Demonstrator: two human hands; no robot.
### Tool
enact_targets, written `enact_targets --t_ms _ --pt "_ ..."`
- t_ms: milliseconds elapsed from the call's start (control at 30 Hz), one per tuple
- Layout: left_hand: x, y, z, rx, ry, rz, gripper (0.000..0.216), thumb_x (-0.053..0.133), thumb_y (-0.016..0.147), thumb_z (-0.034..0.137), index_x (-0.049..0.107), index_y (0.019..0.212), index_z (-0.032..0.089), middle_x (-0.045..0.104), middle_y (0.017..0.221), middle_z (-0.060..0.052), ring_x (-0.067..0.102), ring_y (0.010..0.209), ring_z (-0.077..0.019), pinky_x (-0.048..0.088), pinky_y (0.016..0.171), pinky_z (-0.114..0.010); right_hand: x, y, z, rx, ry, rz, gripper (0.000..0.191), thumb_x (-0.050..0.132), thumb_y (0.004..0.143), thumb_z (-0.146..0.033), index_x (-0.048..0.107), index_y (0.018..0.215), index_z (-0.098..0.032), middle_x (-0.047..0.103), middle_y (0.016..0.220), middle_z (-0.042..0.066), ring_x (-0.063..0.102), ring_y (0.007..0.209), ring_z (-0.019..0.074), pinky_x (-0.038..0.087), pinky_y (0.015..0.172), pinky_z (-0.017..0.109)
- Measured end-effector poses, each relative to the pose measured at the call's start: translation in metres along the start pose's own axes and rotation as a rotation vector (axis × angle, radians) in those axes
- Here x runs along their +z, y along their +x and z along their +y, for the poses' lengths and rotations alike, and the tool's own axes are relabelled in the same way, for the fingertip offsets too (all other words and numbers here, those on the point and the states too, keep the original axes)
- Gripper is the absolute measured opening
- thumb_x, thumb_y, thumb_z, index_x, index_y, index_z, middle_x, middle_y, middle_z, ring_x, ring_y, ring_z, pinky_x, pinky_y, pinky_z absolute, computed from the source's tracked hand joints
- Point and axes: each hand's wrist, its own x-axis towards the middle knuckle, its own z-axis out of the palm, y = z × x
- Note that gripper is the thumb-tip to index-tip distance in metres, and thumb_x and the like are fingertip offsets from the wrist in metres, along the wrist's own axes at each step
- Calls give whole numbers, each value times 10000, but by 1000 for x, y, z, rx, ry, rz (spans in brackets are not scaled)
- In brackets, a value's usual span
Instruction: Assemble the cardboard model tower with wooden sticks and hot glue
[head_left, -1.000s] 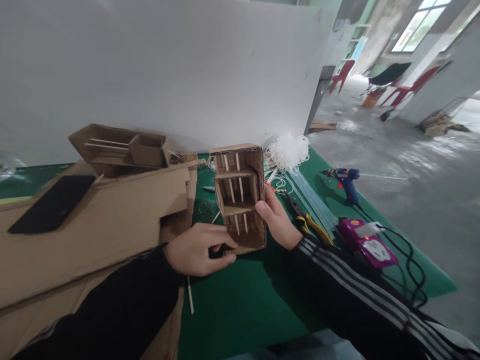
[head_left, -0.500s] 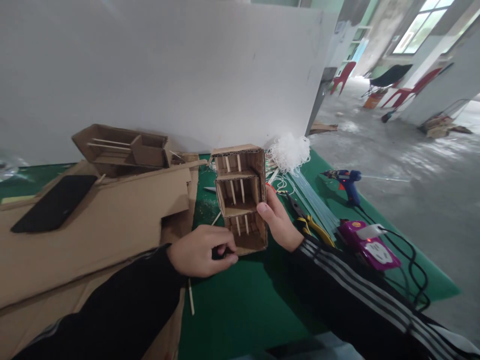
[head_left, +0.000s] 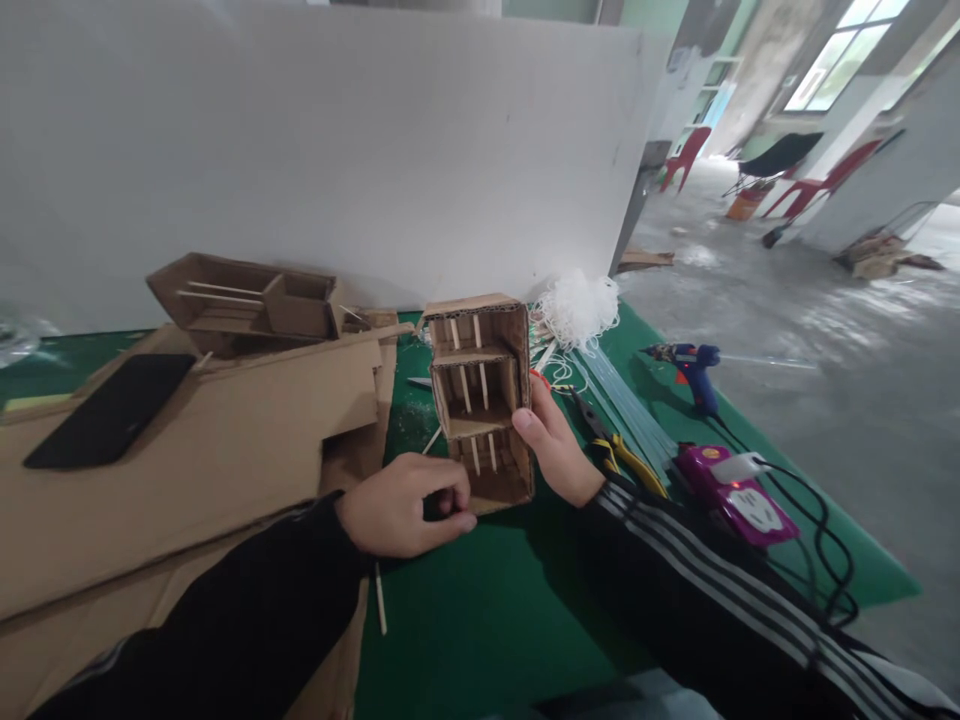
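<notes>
A small cardboard box (head_left: 484, 428) with three open compartments is held upright over the green table, thin pale sticks running up through its compartments. My right hand (head_left: 553, 445) grips its right side, thumb on the front edge and the other fingers mostly hidden behind. At the lower left corner is my left hand (head_left: 409, 503), its fingers curled against the box and the thumb near the bottom edge. Behind the box, scissors show only in part: a blade tip (head_left: 420, 382) on the left and a bit of red handle on the right.
Cardboard sheets (head_left: 225, 430) on the left carry a black phone (head_left: 112, 410) and another cardboard box (head_left: 247, 300). To the right are white string (head_left: 579, 308), clear glue sticks (head_left: 622, 400), pliers (head_left: 637, 465), a glue gun (head_left: 694, 370) and a purple power strip (head_left: 739, 495) with a cable.
</notes>
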Motion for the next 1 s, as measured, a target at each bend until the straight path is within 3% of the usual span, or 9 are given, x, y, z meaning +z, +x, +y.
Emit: enact_targets --t_ms 167,367,733,933,1000 --pt "1 -1 -2 34 6 14 155 636 885 296 708 980 196 653 723 5 607 640 -99 466 643 -199 1 -1 0 10 0 0 625 519 928 -636 453 1434 -276 576 1385 76 589 1188 270 443 1077 440" --pt "1 -1 -4 54 -53 22 130 657 878 287 669 806 180 650 705 6 608 628 -92 460 622 -186 1 -2 -1 -8 24 -10 594 527 948 -592 446 1444 -275 566 1386 73 588 1176 262 403 1123 453" --pt "1 0 -3 -11 -99 -29 197 665 886 311 631 741 181 695 721 11 639 682 -99 455 650 -179 -1 -4 1 -10 25 -17 591 544 959 -544 420 1460 -256 552 1420 72 454 1377 272 369 1158 426" --pt "2 -1 -5 -44 -86 -35 178 686 870 334 720 975 194 692 745 13 639 664 -93 470 666 -179 -1 -4 2 3 35 -14 576 544 963 -534 430 1452 -253 510 1485 66 496 1337 270 390 1131 417" --pt "1 0 -6 -23 -105 -40 184 670 886 343 735 971 194 714 799 -3 650 688 -93 481 692 -179 -1 -4 2 7 61 -15 562 545 967 -522 428 1458 -274 505 1491 53 523 1308 261 396 1126 409"
